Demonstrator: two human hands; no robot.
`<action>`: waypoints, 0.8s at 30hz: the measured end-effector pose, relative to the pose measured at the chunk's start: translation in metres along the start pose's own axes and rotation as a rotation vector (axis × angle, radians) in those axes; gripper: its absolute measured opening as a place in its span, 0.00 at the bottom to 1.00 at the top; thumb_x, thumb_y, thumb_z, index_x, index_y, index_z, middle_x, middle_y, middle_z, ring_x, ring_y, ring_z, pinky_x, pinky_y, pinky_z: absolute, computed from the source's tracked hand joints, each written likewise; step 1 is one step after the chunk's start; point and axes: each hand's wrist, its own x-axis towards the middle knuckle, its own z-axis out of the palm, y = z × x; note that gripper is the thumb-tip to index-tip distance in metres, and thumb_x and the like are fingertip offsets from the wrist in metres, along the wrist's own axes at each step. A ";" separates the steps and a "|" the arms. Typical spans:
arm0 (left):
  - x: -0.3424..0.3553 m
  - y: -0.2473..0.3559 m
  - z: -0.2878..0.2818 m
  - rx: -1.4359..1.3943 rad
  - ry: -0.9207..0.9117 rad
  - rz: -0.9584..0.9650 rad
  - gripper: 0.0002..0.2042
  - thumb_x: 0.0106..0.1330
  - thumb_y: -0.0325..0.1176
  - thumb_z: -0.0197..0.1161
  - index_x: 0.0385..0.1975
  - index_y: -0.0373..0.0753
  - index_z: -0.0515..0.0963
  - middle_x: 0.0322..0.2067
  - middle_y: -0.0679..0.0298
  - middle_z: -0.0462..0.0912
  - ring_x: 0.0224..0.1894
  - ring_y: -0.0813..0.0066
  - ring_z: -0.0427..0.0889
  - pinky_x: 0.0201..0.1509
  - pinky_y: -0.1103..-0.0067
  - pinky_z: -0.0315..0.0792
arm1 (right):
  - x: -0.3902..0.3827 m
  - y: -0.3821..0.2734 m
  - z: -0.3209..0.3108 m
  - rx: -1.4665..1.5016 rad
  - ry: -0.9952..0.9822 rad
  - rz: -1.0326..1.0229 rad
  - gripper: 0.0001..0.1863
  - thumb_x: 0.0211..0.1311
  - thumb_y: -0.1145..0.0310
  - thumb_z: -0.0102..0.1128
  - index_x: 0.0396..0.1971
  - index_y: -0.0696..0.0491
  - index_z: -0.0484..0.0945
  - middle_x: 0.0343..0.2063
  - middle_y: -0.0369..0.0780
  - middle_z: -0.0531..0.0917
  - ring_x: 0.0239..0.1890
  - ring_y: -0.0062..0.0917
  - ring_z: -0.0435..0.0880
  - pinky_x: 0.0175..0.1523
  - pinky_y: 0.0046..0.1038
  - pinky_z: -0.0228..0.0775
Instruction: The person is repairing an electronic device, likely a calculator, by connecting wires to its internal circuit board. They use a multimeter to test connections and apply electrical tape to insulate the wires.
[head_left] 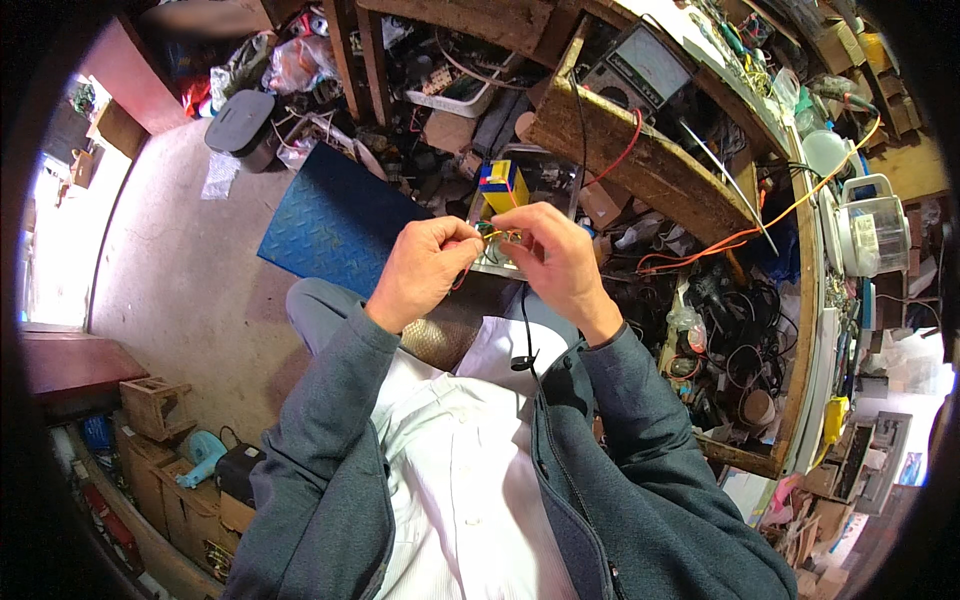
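Both of my hands meet in front of my lap over thin coloured wires. My left hand pinches the wires between thumb and fingertips. From the other side my right hand closes thumb and forefinger on the same wires, a short gap from the left. Just beyond the fingers stands a small blue and yellow box. Beneath the hands is a pale, shallow housing, mostly hidden by the fingers. A black cord hangs below it across my shirt.
A blue textured mat lies to the left, near a dark lidded bin. An analogue multimeter sits in an open wooden drawer at the upper right. Cables and parts clutter the right; a clear jug stands on the bench.
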 end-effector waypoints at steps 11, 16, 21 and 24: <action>-0.010 0.004 0.009 0.382 0.100 0.278 0.04 0.67 0.27 0.62 0.34 0.33 0.81 0.27 0.64 0.81 0.26 0.76 0.79 0.28 0.78 0.71 | -0.002 -0.008 0.012 -0.210 -0.053 -0.150 0.07 0.59 0.77 0.64 0.35 0.58 0.75 0.30 0.46 0.78 0.35 0.43 0.80 0.39 0.39 0.74; -0.021 0.010 0.023 0.738 0.280 0.601 0.05 0.65 0.30 0.65 0.36 0.37 0.80 0.30 0.58 0.76 0.28 0.56 0.80 0.30 0.68 0.74 | -0.003 -0.011 0.016 -0.008 -0.151 0.278 0.10 0.71 0.69 0.53 0.33 0.61 0.70 0.29 0.53 0.77 0.34 0.52 0.77 0.38 0.43 0.69; -0.020 0.008 0.024 0.653 0.256 0.563 0.04 0.65 0.29 0.65 0.36 0.36 0.80 0.29 0.58 0.77 0.29 0.56 0.81 0.31 0.67 0.74 | -0.004 0.010 0.009 0.218 -0.222 0.453 0.18 0.75 0.63 0.53 0.28 0.63 0.73 0.21 0.44 0.75 0.25 0.27 0.74 0.33 0.33 0.67; -0.017 0.006 0.021 0.593 0.243 0.489 0.04 0.65 0.28 0.64 0.36 0.35 0.81 0.30 0.57 0.78 0.30 0.56 0.81 0.33 0.68 0.74 | 0.000 -0.004 -0.006 0.074 -0.116 0.418 0.16 0.73 0.63 0.57 0.29 0.60 0.80 0.22 0.42 0.79 0.27 0.24 0.78 0.33 0.28 0.69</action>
